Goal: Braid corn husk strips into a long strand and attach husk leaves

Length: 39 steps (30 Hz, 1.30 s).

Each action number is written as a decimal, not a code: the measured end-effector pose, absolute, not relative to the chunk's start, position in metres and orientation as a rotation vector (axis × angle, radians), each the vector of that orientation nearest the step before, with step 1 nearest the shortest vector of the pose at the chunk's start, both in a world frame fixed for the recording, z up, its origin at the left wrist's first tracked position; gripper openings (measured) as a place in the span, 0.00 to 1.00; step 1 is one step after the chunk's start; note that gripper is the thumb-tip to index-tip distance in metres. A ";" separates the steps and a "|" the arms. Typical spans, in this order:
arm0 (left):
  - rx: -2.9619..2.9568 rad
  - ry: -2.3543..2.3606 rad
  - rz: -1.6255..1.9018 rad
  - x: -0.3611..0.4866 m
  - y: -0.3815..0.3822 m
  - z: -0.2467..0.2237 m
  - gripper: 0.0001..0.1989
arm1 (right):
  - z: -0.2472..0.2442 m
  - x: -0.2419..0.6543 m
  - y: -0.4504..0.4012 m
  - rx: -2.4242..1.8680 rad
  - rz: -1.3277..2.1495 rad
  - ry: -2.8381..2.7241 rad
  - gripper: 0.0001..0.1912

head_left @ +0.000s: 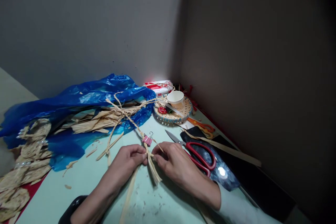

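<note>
A braided cord of pale dried plant strips (133,120) runs from the back toward me, with a pink binder clip (147,139) fixed on it. Just below the clip, my left hand (128,159) pinches the strips from the left. My right hand (170,159) pinches them from the right, its fingertips close to the left ones. Loose strip ends (154,175) fan out between and below both hands. One long strip (130,192) trails toward the front edge of the view. Close beyond my right hand lie red-handled scissors (201,152).
A blue plastic bag (76,96) with dried strips (97,120) lies at the back left. A round woven tray (170,120) holds a white cup (175,98). Orange-handled scissors (203,126) and a dark glossy object (225,171) are on the right. Ruffled husk pieces (34,150) lie left.
</note>
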<state>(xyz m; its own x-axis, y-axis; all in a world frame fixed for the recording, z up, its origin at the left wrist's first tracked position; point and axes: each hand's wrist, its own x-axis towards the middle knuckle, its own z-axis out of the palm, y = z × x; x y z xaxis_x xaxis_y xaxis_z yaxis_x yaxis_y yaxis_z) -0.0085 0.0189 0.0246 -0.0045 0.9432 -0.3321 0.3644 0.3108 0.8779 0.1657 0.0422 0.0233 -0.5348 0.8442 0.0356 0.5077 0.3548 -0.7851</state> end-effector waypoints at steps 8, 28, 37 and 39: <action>0.959 1.530 0.797 0.002 0.016 0.018 0.16 | 0.032 0.165 0.039 -1.188 1.039 -2.162 0.08; 0.861 1.451 0.844 0.002 0.017 0.019 0.13 | 0.043 0.172 0.032 -1.116 1.077 -2.104 0.14; 0.825 1.404 0.855 0.001 0.017 0.016 0.13 | 0.034 0.161 0.032 -1.215 1.130 -2.013 0.05; 0.835 1.405 0.857 0.000 0.017 0.016 0.13 | 0.029 0.159 0.034 -1.263 1.084 -2.009 0.05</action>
<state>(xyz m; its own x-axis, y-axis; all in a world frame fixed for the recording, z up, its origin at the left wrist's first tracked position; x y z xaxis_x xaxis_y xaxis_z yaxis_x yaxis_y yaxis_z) 0.0005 0.0168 0.0158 -0.0113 0.8850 -0.4654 -0.0091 0.4653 0.8851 0.1587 0.0335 0.0290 -0.4255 0.9048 0.0167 0.4828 0.2426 -0.8414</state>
